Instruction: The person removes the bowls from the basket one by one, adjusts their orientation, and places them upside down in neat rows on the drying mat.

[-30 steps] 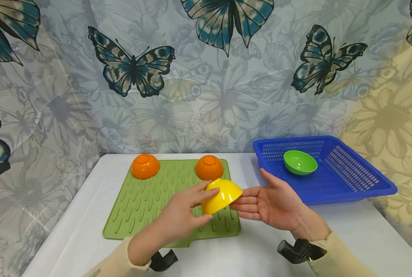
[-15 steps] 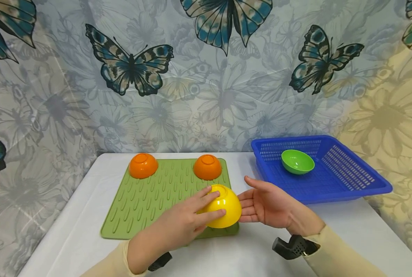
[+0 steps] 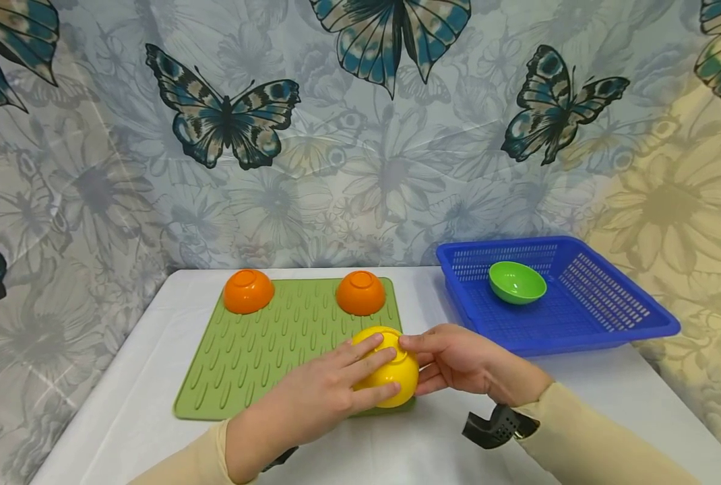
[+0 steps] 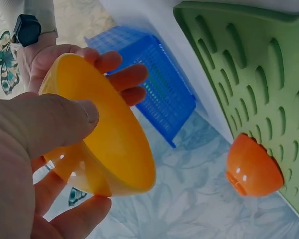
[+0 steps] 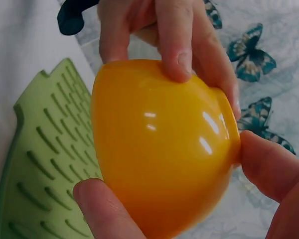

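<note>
A yellow bowl is held between both hands above the right front part of the green mat, its foot ring facing up and away. My left hand grips it from the left; in the left wrist view its thumb lies inside the bowl, with fingers outside. My right hand holds the opposite side, thumb against the foot ring and fingers near the rim. The right wrist view shows the smooth outside of the bowl between the right thumb and a fingertip.
Two orange bowls, a left one and a right one, sit upside down along the mat's far edge. To the right stands a blue plastic basket with a green bowl upright inside. A butterfly-patterned cloth hangs behind the table.
The yellow bowl has turned so its foot ring shows, and has come slightly lower and nearer. My right hand, earlier with thumb spread, now has its thumb on the foot ring.
</note>
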Tool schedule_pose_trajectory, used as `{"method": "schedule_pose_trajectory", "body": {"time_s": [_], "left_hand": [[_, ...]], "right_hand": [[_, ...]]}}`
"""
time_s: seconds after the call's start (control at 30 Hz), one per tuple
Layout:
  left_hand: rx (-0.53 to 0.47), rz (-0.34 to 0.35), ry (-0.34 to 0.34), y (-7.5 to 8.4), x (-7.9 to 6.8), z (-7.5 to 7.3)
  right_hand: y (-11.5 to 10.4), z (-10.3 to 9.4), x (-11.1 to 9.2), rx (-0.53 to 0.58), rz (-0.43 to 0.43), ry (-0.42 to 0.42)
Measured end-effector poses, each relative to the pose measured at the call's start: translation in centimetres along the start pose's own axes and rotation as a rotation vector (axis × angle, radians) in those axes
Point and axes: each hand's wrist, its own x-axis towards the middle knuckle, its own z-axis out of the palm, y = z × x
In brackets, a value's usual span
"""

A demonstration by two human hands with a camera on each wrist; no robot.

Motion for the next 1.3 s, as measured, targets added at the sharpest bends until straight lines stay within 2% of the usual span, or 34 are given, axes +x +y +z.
{"method": "schedule_pose_trajectory", "body": {"time_s": [0.1,0.17,0.2,0.27,0.33,0.4,0.47,0.5,0.57,0.6,0.77,0.87,1.0,1.13,1.3], "left_hand": [[-0.039,-0.032,0.009,0.2,0.1,0.0],[-0.138,-0.114,0.018,0.6,0.2,0.0],[-0.213,-0.183,0.017,0.9,0.3,-0.1],[-0.420,-0.396,0.003,1.6,0.6,-0.5],[-0.670,-0.679,0.001,2.1,0.9,-1.0],[-0.967,-0.934,0.054,2.0,1.1,-1.5],[-1.244,-1.113,0.136,1.5,1.3,-1.7],[-1.351,-1.164,0.167,1.1,1.3,-1.6],[-1.511,-1.209,0.198,0.4,1.1,-1.3],[-1.559,-1.214,0.200,0.1,1.0,-1.1],[-1.592,-1.220,0.183,-0.8,0.6,0.0],[-1.567,-1.225,0.198,-1.1,0.6,0.6],[-1.480,-1.260,0.195,-1.2,0.6,0.8],[-1.410,-1.280,0.158,-1.8,0.2,0.8],[-1.354,-1.317,0.110,-3.0,-0.8,0.9]], "right_hand": [[0.2,0.1,0.1,-0.023,-0.016,0.010],[0.4,0.3,0.2,-0.030,-0.026,0.032],[0.5,0.4,0.3,-0.037,-0.034,0.047],[0.6,0.7,0.4,-0.050,-0.052,0.087],[0.7,1.1,0.6,-0.077,-0.082,0.132],[0.8,1.6,0.7,-0.114,-0.118,0.170],[0.8,2.1,0.8,-0.149,-0.151,0.203],[0.9,2.3,0.8,-0.164,-0.165,0.217],[1.0,2.7,0.9,-0.187,-0.184,0.238],[1.0,2.8,1.0,-0.196,-0.190,0.246],[1.3,3.1,1.2,-0.225,-0.210,0.274],[1.4,3.4,1.3,-0.225,-0.217,0.288],[1.5,3.7,1.4,-0.212,-0.213,0.310],[1.4,4.0,1.8,-0.235,-0.206,0.328],[1.2,4.0,3.1,-0.247,-0.191,0.279]]}}
